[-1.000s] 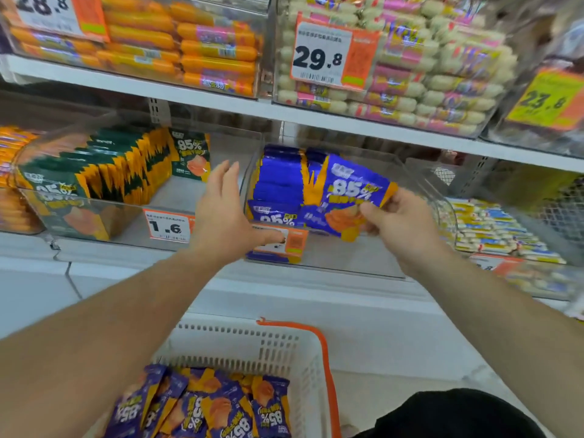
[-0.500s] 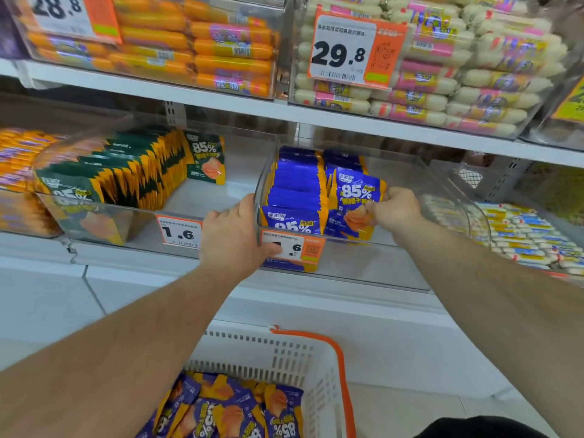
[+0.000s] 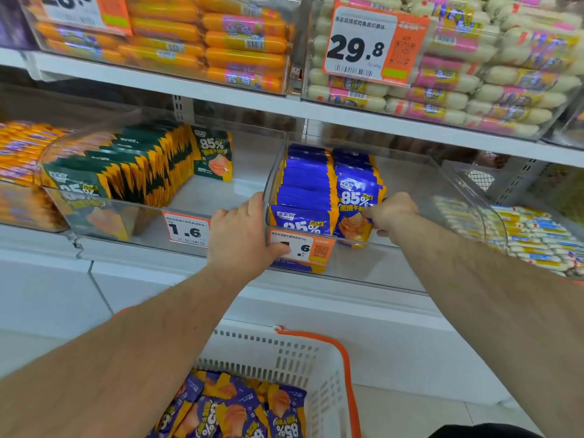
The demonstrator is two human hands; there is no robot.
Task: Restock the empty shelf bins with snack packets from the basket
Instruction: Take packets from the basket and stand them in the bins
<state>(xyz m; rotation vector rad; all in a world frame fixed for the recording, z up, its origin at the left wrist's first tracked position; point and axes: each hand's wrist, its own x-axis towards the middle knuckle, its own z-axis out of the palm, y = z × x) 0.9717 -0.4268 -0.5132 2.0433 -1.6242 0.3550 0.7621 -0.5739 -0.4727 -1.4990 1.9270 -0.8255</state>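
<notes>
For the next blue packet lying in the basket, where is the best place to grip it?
Probably by an upper edge, from above: the blue packets lie flat and overlapping in the white basket, whose walls block a sideways reach. Pinch a free corner and lift upward.

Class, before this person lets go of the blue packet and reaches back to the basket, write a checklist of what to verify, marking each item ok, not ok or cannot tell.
1. Blue packet stands upright at the front of the right row in the clear bin: ok.
2. Right hand pinches the packet's edge, so it has not been released: not ok.
3. Left hand grips the bin's front left corner, steadying it: ok.
4. Space left in the bin to the right of the blue rows: ok.
5. Basket holds more packets of the same kind: ok.
6. Packet will stand once released: cannot tell.
</notes>
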